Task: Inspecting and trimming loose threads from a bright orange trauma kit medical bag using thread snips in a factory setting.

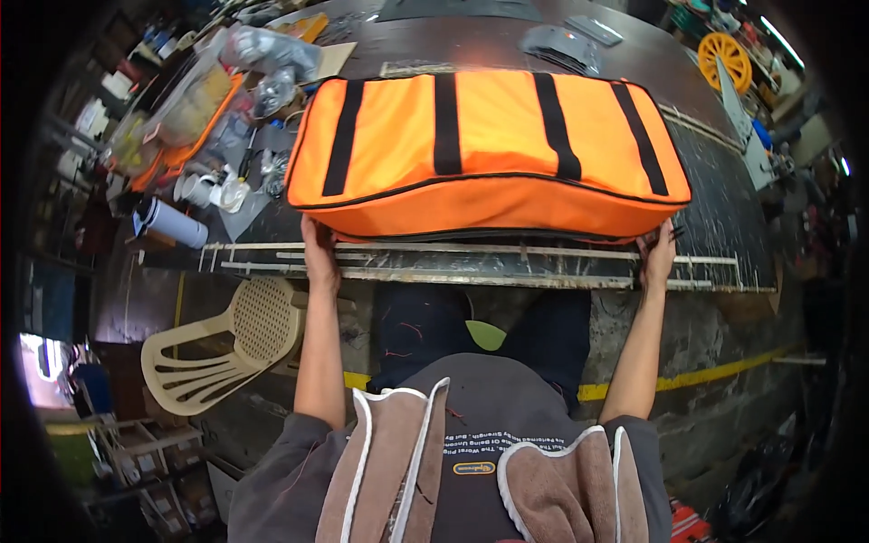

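A large orange bag (498,127) with black straps across its top and black piping along its edges lies on the dark worktable (733,213). My left hand (319,252) grips the bag's near left corner from below, its fingers mostly hidden under the fabric. At the near right corner, my right hand (658,253) holds the bag in the same way, with part of its fingers out of sight. Something small and black sticks out beside the right fingertips, too small to name.
Thin pale strips (507,249) run along the table's near edge. To the left lie a white tumbler (172,223), an orange-rimmed clear bin (195,109) and plastic bags. A beige plastic chair (226,344) stands at lower left. Dark sheets (561,50) lie at the back.
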{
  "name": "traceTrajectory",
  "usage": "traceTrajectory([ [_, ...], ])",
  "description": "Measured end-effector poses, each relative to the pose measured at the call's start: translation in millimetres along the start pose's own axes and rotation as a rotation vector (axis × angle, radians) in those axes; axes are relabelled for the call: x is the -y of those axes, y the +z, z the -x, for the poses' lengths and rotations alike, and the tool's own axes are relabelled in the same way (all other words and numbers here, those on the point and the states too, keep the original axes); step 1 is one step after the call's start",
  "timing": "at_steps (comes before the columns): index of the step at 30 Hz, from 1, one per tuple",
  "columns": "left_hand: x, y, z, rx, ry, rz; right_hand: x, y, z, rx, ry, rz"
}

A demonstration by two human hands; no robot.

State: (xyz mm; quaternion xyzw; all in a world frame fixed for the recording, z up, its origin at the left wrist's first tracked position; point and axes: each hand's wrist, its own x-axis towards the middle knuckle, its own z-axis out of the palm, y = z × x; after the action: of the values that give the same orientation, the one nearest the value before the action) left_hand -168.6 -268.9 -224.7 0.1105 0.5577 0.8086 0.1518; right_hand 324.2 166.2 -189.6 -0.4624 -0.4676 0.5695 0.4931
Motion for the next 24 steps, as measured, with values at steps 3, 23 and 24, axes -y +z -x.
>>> traceTrajectory([
  [3,-2.2,11.2,-4.8,0.075,0.02,0.019,-2.3,-9.4,-1.3,0.004,-0.036,-0.054],
  [23,-90.7,87.6,58.5,-0.089,1.264,-1.189,18.2,-3.4,6.8,-0.041,-0.165,0.049],
  [24,-84.0,97.3,68.3,-0.063,1.193,-1.324,19.9,-0.4,9.8,-0.035,-0.159,0.05],
])
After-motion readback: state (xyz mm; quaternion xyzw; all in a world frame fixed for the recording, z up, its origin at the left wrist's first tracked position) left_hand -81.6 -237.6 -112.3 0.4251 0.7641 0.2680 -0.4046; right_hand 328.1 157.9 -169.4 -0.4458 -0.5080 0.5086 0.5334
